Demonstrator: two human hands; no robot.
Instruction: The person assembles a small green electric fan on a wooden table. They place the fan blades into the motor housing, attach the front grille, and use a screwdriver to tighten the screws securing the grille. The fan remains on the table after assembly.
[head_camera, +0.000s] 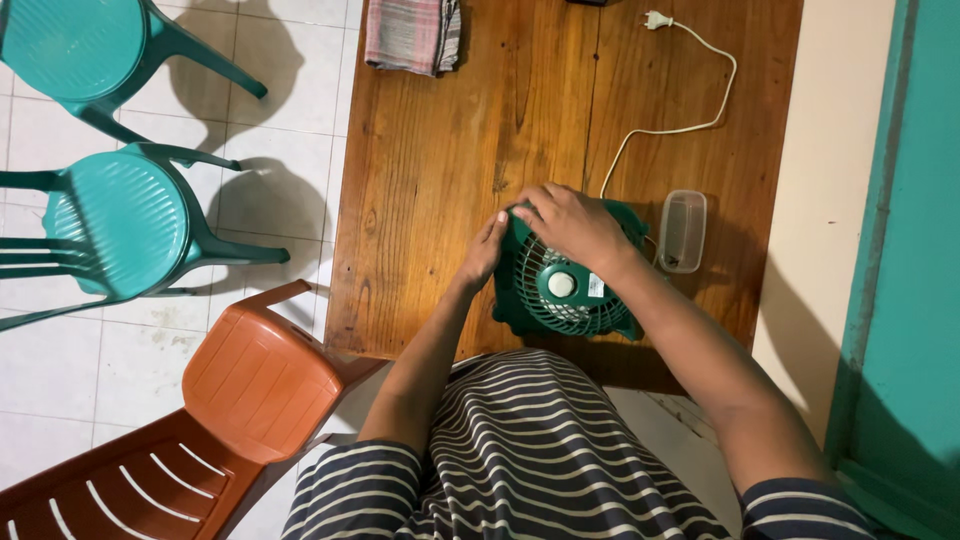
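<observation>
The small green fan (565, 285) stands at the near edge of the wooden table (430, 150), grille up. The left hand (485, 250) presses flat on its nine o'clock side, fingers together; the right hand (575, 225) drapes over its twelve o'clock rim, fingers spread, clasping it. A clear plastic container (683, 231) sits just beside at three o'clock. The white cord (690, 125) runs toward one o'clock to its plug (655, 19); a folded cloth (412, 35) lies at eleven.

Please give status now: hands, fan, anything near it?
Left hand on fan's left side, right hand on its top. Fan on table, unplugged. Clear box beside it.
</observation>
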